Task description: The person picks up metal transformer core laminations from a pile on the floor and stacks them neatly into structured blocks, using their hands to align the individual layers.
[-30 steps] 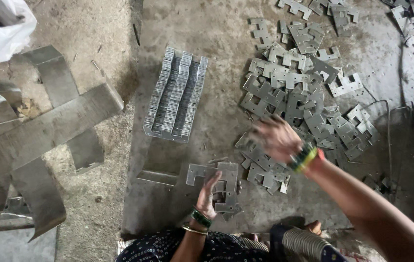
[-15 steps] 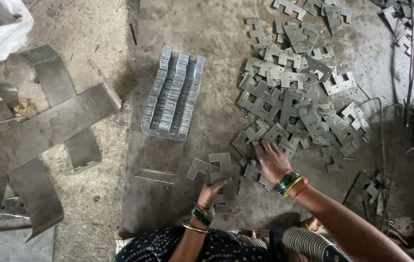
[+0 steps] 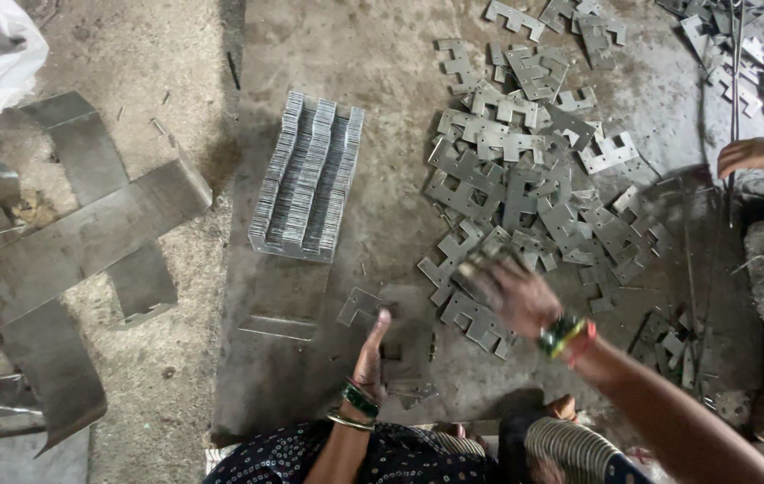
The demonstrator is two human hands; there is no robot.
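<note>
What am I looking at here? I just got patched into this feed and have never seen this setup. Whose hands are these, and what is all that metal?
There is no machine: the single camera sits on a person's head and looks straight down at a concrete floor where they sit. Their left hand rests on a small flat pile of plates right in front of them. Their right hand is blurred with motion over a loose heap of notched metal plates and seems to have a plate or two in its grip. Behind the left hand stands a neat stacked block of plates, set on edge. Long bent metal strips lie on the left. At the right edge, another person's hand reaches in; it is not the wearer's.
</note>
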